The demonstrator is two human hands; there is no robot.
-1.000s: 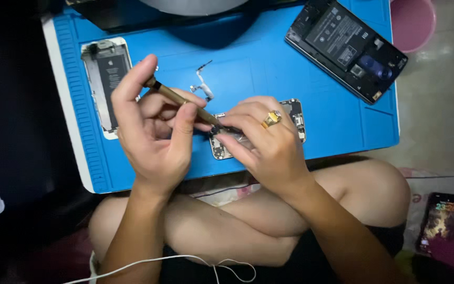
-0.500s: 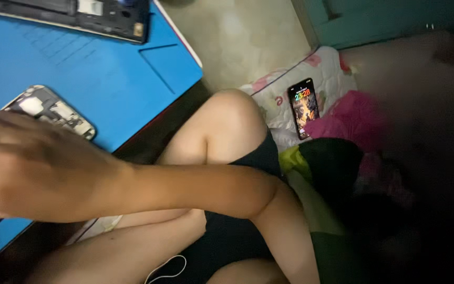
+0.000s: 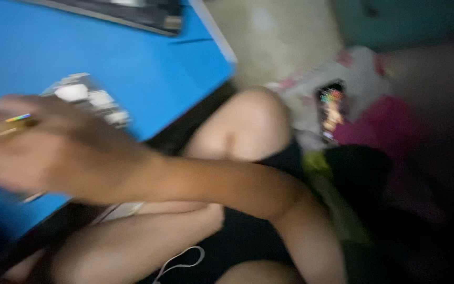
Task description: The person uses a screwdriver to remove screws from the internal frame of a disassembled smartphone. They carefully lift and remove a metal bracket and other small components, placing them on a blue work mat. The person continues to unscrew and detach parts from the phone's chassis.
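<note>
The view is blurred by motion. My right hand (image 3: 43, 147), with a gold ring (image 3: 19, 120) on one finger, lies over the near edge of the blue work mat (image 3: 80, 42). Its fingers run off the left edge, so I cannot make out whether they hold anything. Just behind the hand lies a small opened phone with bare circuitry (image 3: 88, 97). My forearm stretches from the hand to the right, across my lap. My left hand is out of the picture.
A dark opened device (image 3: 127, 13) lies at the mat's far edge. My bare knee (image 3: 248, 126) sits beside the mat's corner. A phone with a lit screen (image 3: 331, 108) rests on patterned cloth on the floor, next to pink fabric (image 3: 390, 126). A white cable (image 3: 179, 260) crosses my lap.
The camera has swung right and down, away from the mat toward my lap and the floor. My left hand and the tool it held have left the view.
</note>
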